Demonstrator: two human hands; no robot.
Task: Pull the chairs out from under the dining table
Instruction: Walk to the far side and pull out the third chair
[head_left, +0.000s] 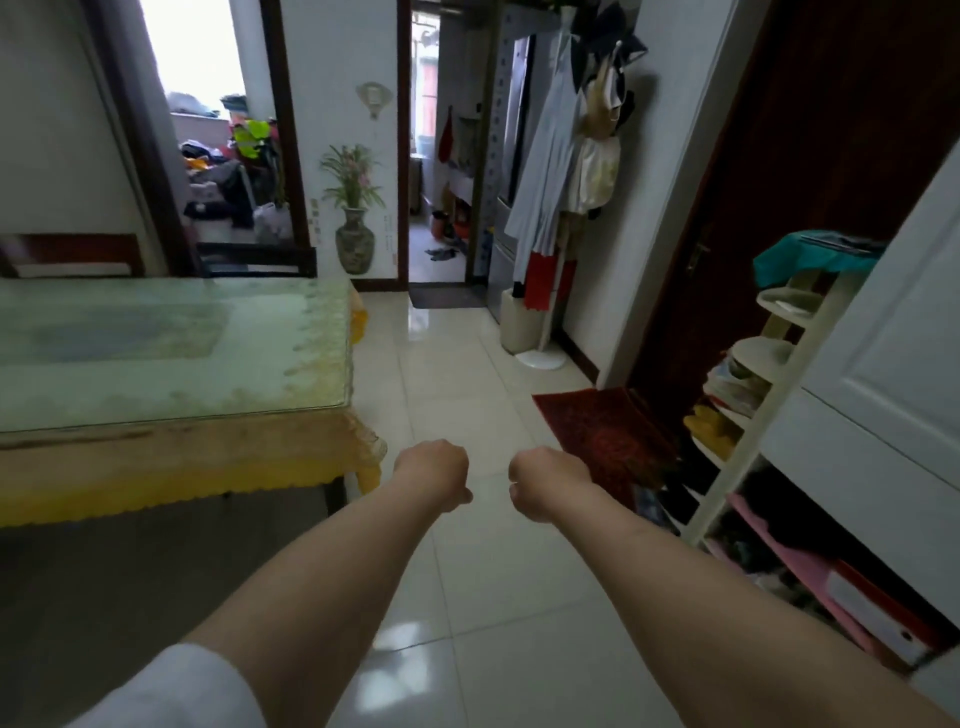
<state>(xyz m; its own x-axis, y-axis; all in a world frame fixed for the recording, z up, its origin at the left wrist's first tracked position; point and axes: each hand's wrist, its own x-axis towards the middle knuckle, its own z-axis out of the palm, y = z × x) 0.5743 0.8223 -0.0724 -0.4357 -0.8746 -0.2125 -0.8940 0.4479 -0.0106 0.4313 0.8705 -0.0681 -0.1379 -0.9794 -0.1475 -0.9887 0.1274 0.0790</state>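
Curling into empty fists, left hand (431, 470) and right hand (545, 480) are held over the floor; stiff, weighty-looking chairs (257, 258) are tucked behind the table (171, 343) at ten o'clock, best gripped by the top rail.

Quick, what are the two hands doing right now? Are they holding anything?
Left hand: closed in a fist, holding nothing, over the floor.
Right hand: closed in a fist, holding nothing, beside the left.

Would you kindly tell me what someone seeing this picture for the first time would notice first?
Two bare forearms reach forward, the left hand and right hand both fisted and empty above the pale tiled floor. At left stands the dining table with its glass top and yellow cloth, two chair backs showing behind its far edge.
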